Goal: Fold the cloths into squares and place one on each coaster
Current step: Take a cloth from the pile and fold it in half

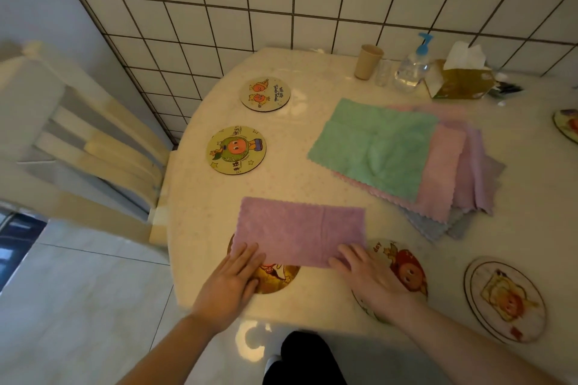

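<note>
First cloth half-folded, not yet a square.
Your left hand (233, 278) and right hand (366, 275) press flat, fingers straight, on the purple cloth (300, 230), apparently doubled, lying over the near coaster (275, 280); fold it across next.

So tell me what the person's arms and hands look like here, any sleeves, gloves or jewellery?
Both arms are bare from the bottom edge of the picture up to the hands, with no sleeve in view. The left hand and the right hand are bare too: no gloves, and no ring, watch or bracelet can be made out on the fingers or wrists. The picture is a little soft, so very small marks could be missed.
</note>
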Demonstrator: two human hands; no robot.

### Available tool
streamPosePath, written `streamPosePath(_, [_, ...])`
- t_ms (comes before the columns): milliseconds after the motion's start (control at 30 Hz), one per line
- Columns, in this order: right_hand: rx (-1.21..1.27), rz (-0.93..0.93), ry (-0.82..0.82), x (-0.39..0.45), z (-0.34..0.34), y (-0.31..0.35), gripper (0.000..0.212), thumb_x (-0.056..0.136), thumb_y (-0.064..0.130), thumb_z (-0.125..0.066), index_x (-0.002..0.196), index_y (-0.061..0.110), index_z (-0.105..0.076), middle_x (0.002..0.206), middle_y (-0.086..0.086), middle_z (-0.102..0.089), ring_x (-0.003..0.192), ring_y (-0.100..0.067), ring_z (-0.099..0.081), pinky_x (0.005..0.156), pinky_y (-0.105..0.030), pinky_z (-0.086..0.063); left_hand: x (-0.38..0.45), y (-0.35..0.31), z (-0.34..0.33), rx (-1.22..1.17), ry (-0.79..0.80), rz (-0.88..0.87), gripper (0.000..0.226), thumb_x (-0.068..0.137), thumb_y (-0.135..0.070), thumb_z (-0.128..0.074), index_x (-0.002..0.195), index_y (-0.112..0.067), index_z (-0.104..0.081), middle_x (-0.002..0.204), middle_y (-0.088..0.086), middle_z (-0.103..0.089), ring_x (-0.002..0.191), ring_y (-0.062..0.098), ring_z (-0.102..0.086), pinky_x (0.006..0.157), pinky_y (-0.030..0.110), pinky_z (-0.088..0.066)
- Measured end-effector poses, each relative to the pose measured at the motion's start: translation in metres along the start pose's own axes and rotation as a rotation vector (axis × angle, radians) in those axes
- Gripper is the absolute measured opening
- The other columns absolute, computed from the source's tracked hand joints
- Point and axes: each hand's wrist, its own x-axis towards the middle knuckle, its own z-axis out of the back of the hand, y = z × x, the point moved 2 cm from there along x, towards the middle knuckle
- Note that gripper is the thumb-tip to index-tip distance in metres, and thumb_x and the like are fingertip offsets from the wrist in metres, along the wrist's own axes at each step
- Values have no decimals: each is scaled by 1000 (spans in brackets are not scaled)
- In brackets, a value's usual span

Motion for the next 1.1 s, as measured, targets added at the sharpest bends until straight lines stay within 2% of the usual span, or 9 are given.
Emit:
streamPosePath(100, [-48, -39, 13, -1, 4, 0, 70, 60, -2, -64, 123, 20, -43, 118, -10, -46, 105, -30, -48, 75, -36, -47, -12, -2, 4, 47, 33, 75, 56, 100, -47, -14, 141, -25, -45, 148, -3, -40, 136, 20, -39, 112, 28, -17])
streamPosePath(233, [-47, 84, -44, 0, 16, -7, 59, 68, 1, -66, 121, 18, -46, 113, -1, -52, 99, -21, -51, 81, -34, -44, -5, -31, 16, 66, -31, 176, 59, 98, -47, -18, 127, -21, -61, 134, 3, -57, 125, 26, -53, 113, 35, -24])
streamPosePath(433, [6, 290, -77, 7, 25, -28, 55, 69, 4, -62, 122, 14, -50, 116, 1, -57, 103, -19, -55, 86, -32, -50, 38, -112, 12, -35, -71, -41, 68, 83, -48, -53, 144, -23, -37, 145, -3, -46, 134, 18, -42, 106, 35, -40])
streamPosePath(533, [74, 465, -167, 10, 40, -38, 47, 63, 9, -64, 107, 21, -53, 100, 6, -60, 91, -10, -51, 78, -21, -50, 63, -139, 6, -68, -95, 108, 66, 85, -51, -51, 142, -20, -41, 138, -3, -54, 128, 19, -50, 100, 35, -48])
streamPosePath(700, [212, 724, -144, 14, 65, -62, 27, 83, 14, -60, 109, 21, -55, 99, 6, -60, 90, -4, -49, 80, -17, -41, 84, -162, 0, -62, -119, 318, 51, 87, -52, -39, 122, -27, -65, 124, -5, -65, 115, 20, -61, 91, 34, -53])
streamPosePath(800, [35, 728, -79, 44, 67, -89, 41, 83, 15, -65, 123, 19, -54, 120, 5, -60, 108, -6, -54, 91, -20, -48, 81, -171, 0, -72, -183, 356, 50, 85, -51, -37, 121, -29, -65, 122, -6, -66, 114, 19, -62, 90, 36, -52])
streamPosePath(900, [-99, 740, 2, 77, 60, -102, 62, 84, 0, -58, 140, 16, -37, 147, -3, -40, 134, -18, -37, 109, -35, -37, 70, -175, -11, -100, -194, 346, 51, 94, -52, -30, 131, -28, -56, 131, -5, -60, 123, 20, -55, 102, 39, -45])
streamPosePath(1000, [-252, 963, 43, 97, 49, -98, 73, 76, -1, -66, 141, 15, -37, 147, -6, -41, 134, -21, -40, 103, -36, -41, 49, -176, -26, -113, -212, 288, 49, 96, -49, -32, 140, -30, -41, 139, -4, -52, 131, 18, -45, 111, 36, -26])
streamPosePath(1100, [-301, 1101, 70, 105, 39, -93, 67, 73, 7, -72, 136, 15, -47, 140, -6, -50, 127, -20, -49, 97, -34, -48, 38, -176, -26, -161, -244, 313, 49, 98, -50, -28, 142, -31, -40, 141, -6, -50, 133, 16, -41, 112, 36, -24])
